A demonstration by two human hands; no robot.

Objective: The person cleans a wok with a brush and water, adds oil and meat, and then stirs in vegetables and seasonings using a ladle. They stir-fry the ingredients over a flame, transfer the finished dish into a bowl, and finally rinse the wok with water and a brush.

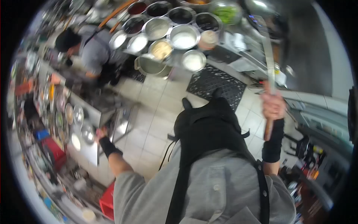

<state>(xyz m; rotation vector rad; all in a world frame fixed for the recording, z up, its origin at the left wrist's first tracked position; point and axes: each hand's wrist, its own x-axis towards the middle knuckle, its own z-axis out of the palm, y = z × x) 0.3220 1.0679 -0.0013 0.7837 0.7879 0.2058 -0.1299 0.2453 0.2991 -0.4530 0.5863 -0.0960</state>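
My right hand [273, 106] is closed around the wooden grip of a long cooking tool [269, 56]. Its metal shaft reaches up toward the dark stove area at the upper right, where its head blurs into the background. On the other side, my left arm stretches out to a steel counter [88, 152]. There my left hand [101, 134] is closed at the rim of a shiny metal bowl [88, 133], its fingers small and slightly blurred. Another metal bowl [78, 115] and a pale round dish [75, 142] lie close by.
Ahead stand several metal containers of sauces and powders [184, 37], a bowl of green vegetables [225, 14] and a large pot [151, 66]. A black mat [216, 85] covers part of the tiled floor. A co-worker [95, 48] bends over the counter at upper left.
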